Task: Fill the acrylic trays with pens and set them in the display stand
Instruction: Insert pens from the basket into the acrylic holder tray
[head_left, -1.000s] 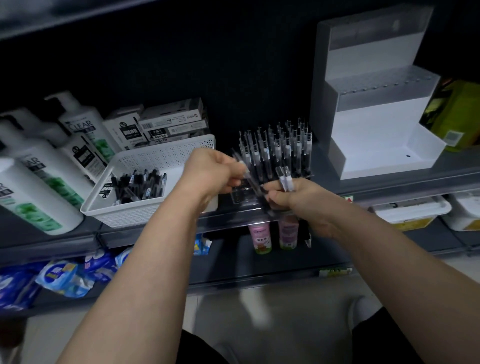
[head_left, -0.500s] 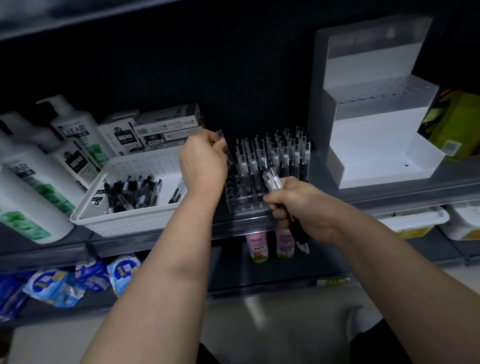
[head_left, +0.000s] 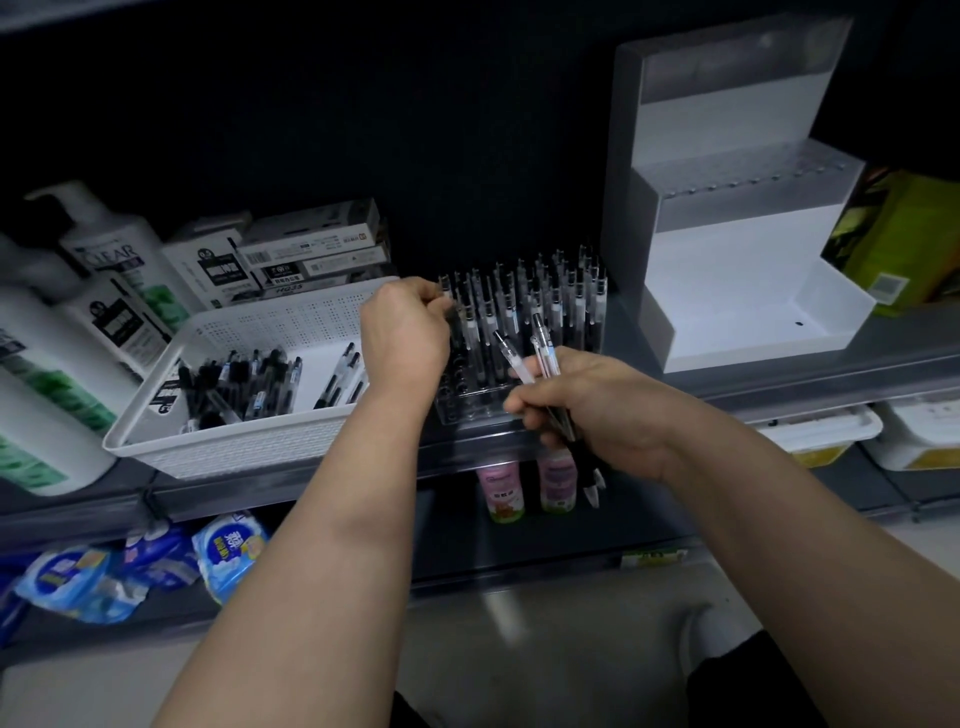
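A clear acrylic tray (head_left: 470, 410) sits on the shelf, with several pens (head_left: 550, 296) standing upright in its back rows. My left hand (head_left: 402, 332) pinches one pen (head_left: 447, 291) upright at the tray's left back corner. My right hand (head_left: 597, 410) grips a small bunch of pens (head_left: 540, 358) in front of the tray, their tips pointing up and left. To the left, a white perforated basket (head_left: 249, 447) holds several loose pens (head_left: 249, 382). The white stepped display stand (head_left: 737, 291) stands to the right of the tray, with nothing on its steps.
Pen boxes (head_left: 311, 254) are stacked behind the basket. White pump bottles (head_left: 78, 322) crowd the left of the shelf. A green package (head_left: 904, 244) is right of the stand. Small pink bottles (head_left: 524, 486) and blue packets (head_left: 135, 566) lie on lower shelves.
My left hand took one pen from the bunch and carried it up and back to the tray's left back corner. My right hand stayed in front with the remaining pens.
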